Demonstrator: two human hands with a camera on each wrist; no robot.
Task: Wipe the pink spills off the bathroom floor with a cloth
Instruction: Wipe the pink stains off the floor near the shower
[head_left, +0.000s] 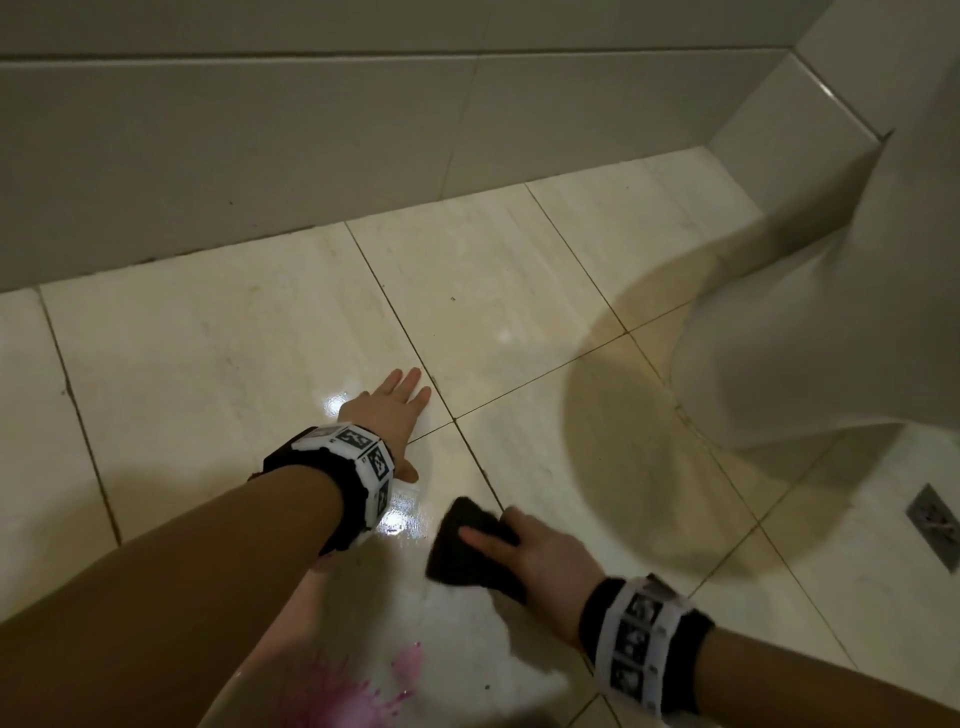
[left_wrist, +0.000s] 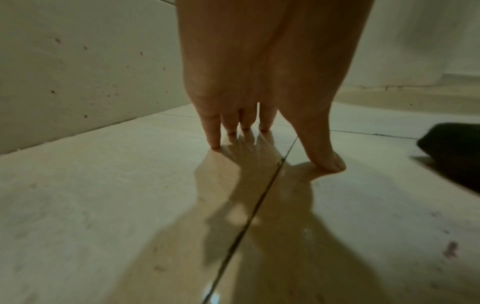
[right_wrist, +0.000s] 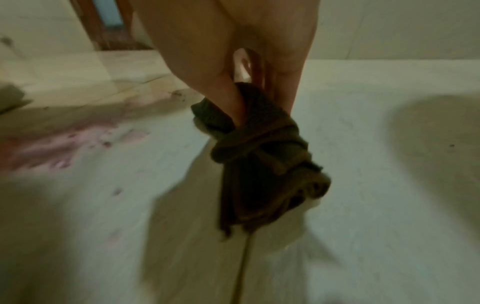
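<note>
The floor (head_left: 218, 343) is laid with large glossy cream tiles, split by thin dark grout lines (head_left: 400, 322) that run diagonally across the head view, and it shines wet where the light reflects near the left wrist. A wall of long pale grey tiles (head_left: 234, 135) meets the floor along the far edge, with dark specks along its foot; it turns a corner at upper right. The white base of a toilet (head_left: 810, 322) bulges out from that corner and casts a broad brownish shadow over the tiles beside it. A small metal floor drain (head_left: 934, 525) sits at the right edge. The left hand (head_left: 387, 410) is spread flat, fingers straight and slightly apart, fingertips (left_wrist: 215, 144) and thumb pressed on the tile on either side of a grout line, holding nothing. The right hand (head_left: 540, 556) grips a bunched dark cloth (head_left: 475, 551), thumb on one side and fingers curled round the other; the cloth hangs down in folds to the floor over a grout line, just beside the left wrist. The pink spill (head_left: 337, 691) lies at the near edge of the head view, partly hidden by the left forearm, as a splash with scattered droplets, near the cloth but apart from it. The right wrist view, which is blurred, shows it as a pale pink smear (right_wrist: 64, 144) to the left of the cloth, with a brown door frame (right_wrist: 103, 26) beyond.
</note>
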